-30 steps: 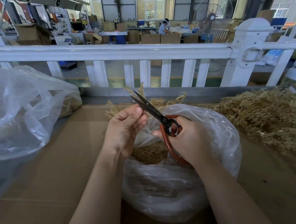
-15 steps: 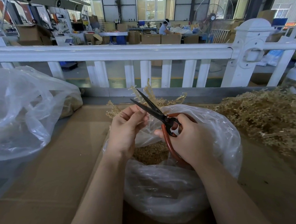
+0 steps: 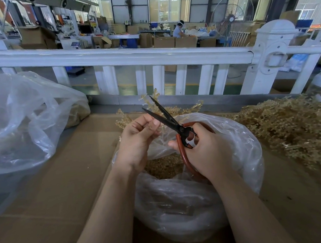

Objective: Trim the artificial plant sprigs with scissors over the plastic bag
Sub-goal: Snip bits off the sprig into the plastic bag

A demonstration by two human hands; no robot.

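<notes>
Scissors (image 3: 167,119) blades opened wider beside sprig (image 3: 150,101).

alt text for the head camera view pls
A person's right hand holds open red-handled scissors at a beige sprig pinched in the left hand, above a clear plastic bag of trimmings on cardboard.

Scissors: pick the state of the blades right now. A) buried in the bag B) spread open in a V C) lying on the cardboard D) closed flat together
B: the scissors show two dark blades parted in a V, held by the right hand above the plastic bag, beside the sprig pinched in the left hand.
</notes>
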